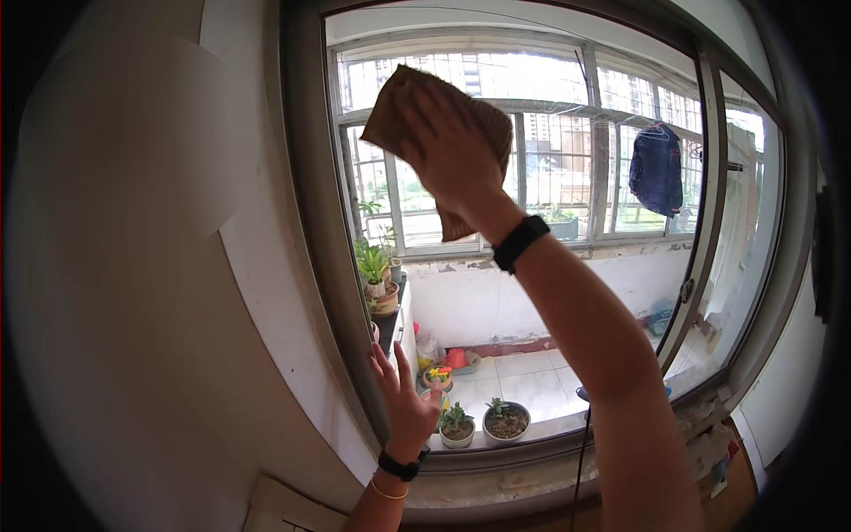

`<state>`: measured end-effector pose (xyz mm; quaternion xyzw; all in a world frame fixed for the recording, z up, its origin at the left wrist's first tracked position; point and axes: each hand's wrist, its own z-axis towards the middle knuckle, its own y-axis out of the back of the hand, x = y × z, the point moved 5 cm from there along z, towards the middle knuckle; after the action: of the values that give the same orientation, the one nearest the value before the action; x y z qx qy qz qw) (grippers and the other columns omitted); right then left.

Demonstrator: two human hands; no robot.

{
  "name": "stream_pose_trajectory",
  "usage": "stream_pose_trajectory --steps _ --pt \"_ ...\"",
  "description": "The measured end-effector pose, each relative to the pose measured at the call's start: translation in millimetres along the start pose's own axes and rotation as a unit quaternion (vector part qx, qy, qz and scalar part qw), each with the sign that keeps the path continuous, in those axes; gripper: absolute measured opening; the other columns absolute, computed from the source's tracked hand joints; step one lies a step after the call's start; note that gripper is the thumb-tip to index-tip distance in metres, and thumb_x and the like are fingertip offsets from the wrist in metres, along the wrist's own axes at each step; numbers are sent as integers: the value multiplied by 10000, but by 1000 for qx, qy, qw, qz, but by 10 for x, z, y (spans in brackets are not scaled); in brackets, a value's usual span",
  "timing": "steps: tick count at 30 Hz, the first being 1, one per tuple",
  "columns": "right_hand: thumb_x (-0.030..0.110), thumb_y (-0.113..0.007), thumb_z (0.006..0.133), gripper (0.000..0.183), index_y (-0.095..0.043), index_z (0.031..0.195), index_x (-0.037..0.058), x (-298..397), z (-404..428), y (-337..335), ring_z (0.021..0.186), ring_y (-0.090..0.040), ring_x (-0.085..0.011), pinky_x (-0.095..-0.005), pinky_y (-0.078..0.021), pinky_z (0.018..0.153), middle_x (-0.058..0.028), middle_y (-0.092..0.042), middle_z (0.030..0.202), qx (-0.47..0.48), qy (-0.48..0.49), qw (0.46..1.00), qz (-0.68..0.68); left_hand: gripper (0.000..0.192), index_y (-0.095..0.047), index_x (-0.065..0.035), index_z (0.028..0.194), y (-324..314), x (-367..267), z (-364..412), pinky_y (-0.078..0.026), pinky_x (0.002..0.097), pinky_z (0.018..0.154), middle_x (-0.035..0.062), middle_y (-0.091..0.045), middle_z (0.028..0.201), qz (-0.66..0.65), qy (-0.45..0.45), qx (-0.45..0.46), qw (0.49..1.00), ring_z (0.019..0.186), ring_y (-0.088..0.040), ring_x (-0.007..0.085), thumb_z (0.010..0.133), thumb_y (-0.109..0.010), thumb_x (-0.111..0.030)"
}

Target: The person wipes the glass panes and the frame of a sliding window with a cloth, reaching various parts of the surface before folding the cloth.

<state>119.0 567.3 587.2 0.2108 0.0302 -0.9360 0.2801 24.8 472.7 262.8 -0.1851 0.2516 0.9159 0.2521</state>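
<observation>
High on a window's glass pane [465, 306], my right hand [449, 156] lies spread over a brown ribbed cloth [382, 123], palm towards the glass. The cloth's corners stick out beyond my fingers and below my wrist. Lower down, my left hand [409, 405] is raised with fingers apart and holds nothing. Its fingertips are by the left side of the dark window frame [309, 199]; whether they touch it or the pane I cannot tell. A black band circles each wrist.
Beyond the glass, succulents in a round pot [506, 422] and a smaller white pot [457, 429] stand by the lower frame. A dark garment [656, 169] hangs at the right. A latch [687, 290] sits on the sash. A dark cable [582, 459] hangs below.
</observation>
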Motion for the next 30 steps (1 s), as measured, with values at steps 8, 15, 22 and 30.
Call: stream_pose_trajectory --steps 8,15,22,30 --pt "246 -412 1012 522 -377 1464 -13 -2040 -710 936 1448 -298 -357 -460 -225 1207 -234 -354 1533 -63 -113 964 -230 1044 -202 -181 1592 -46 -201 70 -163 730 1098 279 9 1626 70 -11 62 996 1486 -13 519 759 -823 -287" --pt "159 -447 953 389 -553 1221 -103 -2342 -692 804 1422 -293 -452 -498 -207 1207 -294 -341 1515 -69 -174 940 -285 1135 -121 -162 1601 -3 65 -71 -148 709 1100 311 26 1612 59 1 35 998 1492 -66 496 735 -847 -270" --pt "296 -362 1018 560 -363 1490 -5 -544 736 23 1474 -270 -309 -431 -160 1235 -197 -344 1557 -30 -52 996 -73 1007 -180 -138 1588 103 196 -105 -157 713 1092 327 -66 1598 33 56 34 997 1483 -194 444 792 -776 -297" --pt "317 -422 1034 529 -419 1465 11 263 370 -110 1461 -297 -298 -418 -209 1226 -158 -400 1531 74 160 984 -20 1059 -149 -143 1595 146 130 -76 -200 689 1094 289 -100 1612 87 32 15 996 1482 -198 432 759 -785 -279"
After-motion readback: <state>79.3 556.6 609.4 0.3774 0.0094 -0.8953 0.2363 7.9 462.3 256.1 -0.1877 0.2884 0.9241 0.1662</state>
